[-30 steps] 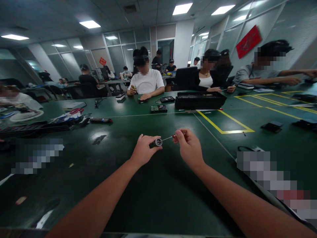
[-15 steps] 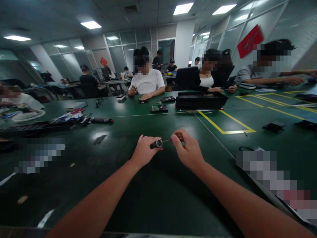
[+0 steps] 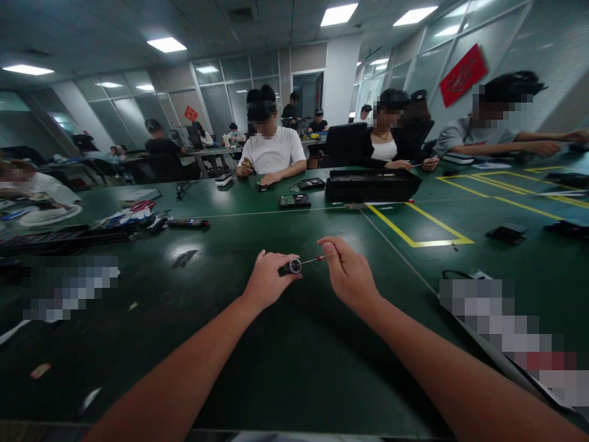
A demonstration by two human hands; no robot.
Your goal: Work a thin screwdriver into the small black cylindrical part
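Observation:
Over the middle of the green table (image 3: pixel 294 362), my left hand (image 3: pixel 267 279) grips a small dark cylindrical part (image 3: pixel 294 266) between thumb and fingers. Its round end, with a silvery rim, faces me. A screwdriver (image 3: pixel 313 261) with a thin metal shaft is in my right hand (image 3: pixel 347 270), whose closed fingers hide most of the handle. The shaft points left and its tip meets the rim area of the cylindrical part; whether it sits inside the part I cannot tell.
Beyond my hands lie a hard drive (image 3: pixel 295 201) with a green circuit board and a long black bin (image 3: pixel 373 186). Red-handled scissors (image 3: pixel 143 206) and loose tools are at left. Yellow tape (image 3: pixel 442 244) marks the right side. Co-workers sit across the table, one in a white shirt (image 3: pixel 273 152).
My right hand has turned slightly, and its fingers now cover more of the screwdriver's handle. My left hand keeps the cylindrical part in nearly the same place.

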